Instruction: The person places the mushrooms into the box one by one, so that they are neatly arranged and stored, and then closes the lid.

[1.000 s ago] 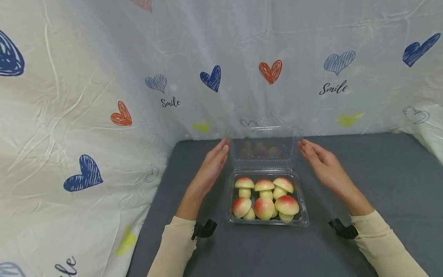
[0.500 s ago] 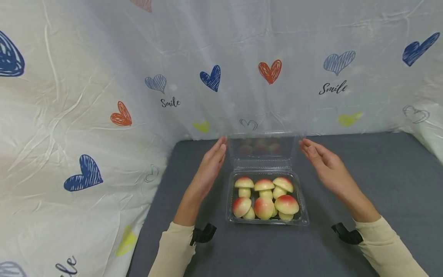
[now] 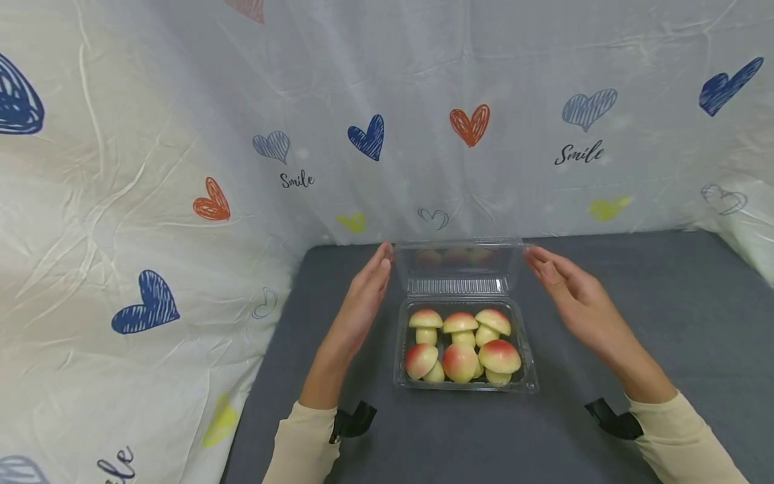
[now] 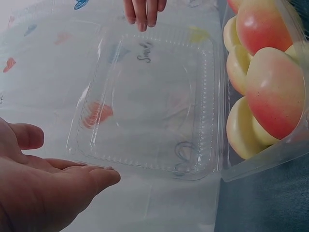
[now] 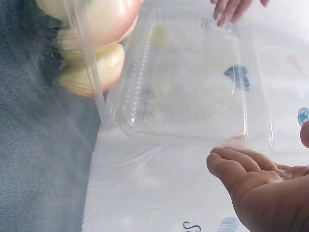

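A clear plastic clamshell box stands with its base [image 3: 465, 388] on the grey table and its hinged lid [image 3: 510, 269] raised at the back. Inside the base sit several mushroom-shaped pieces [image 3: 499, 356], cream with red caps, in two rows. My left hand [image 3: 360, 299] is at the lid's left side, fingers extended. On the opposite side my right hand [image 3: 574, 296] mirrors it, fingertips close to the lid's upper right corner. Both wrist views show flat, outstretched fingers along the lid's side edges; whether every fingertip touches is unclear.
Dark grey cloth [image 3: 459, 444] covers the table. Behind and to the left hangs a pale plastic curtain [image 3: 417, 74] printed with hearts and words. Black straps [image 3: 613, 418] sit at the wrists by the sleeves.
The lid's upper edge has come down and forward, so the lid leans more over the base. Both hands have shifted slightly towards the body with it. The base and mushroom-shaped pieces stay put.
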`<state>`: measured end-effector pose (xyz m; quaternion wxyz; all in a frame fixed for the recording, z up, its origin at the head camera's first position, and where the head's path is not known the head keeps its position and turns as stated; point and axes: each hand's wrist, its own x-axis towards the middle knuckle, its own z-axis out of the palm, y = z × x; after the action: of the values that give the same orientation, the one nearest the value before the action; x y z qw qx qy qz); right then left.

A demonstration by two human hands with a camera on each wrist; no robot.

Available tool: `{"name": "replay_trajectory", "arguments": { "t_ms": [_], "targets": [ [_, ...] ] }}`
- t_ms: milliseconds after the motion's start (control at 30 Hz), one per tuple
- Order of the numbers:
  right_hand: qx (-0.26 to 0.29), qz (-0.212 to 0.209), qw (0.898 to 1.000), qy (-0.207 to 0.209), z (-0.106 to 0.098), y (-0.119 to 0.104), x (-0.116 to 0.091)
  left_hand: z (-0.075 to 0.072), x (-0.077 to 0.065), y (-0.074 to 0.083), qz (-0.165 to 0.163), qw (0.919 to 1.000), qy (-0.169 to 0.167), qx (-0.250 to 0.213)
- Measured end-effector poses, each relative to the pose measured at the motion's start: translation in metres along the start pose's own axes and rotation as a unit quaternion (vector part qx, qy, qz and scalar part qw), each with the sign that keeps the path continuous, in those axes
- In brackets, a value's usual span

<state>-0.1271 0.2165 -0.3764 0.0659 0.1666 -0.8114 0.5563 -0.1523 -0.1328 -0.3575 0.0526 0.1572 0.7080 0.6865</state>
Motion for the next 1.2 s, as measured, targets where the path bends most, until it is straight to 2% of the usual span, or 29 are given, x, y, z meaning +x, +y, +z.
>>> {"name": "replay_trajectory", "arguments": {
  "t_ms": [200, 933, 1200],
  "targets": [
    [-0.005, -0.008, 1.000, -0.001, 0.000, -0.002, -0.006, 0.002, -0.006, -0.002, 0.011, 0.9998, 0.000, 0.014],
    [-0.018, -0.014, 1.000, -0.010, -0.002, -0.003, -0.023, 0.009, -0.029, -0.008, 0.023, 0.9993, 0.022, 0.017],
    [-0.024, -0.020, 0.999, -0.014, -0.001, -0.004, -0.031, 0.013, -0.036, -0.010, 0.024, 0.9984, 0.031, 0.040]
  ]
}}
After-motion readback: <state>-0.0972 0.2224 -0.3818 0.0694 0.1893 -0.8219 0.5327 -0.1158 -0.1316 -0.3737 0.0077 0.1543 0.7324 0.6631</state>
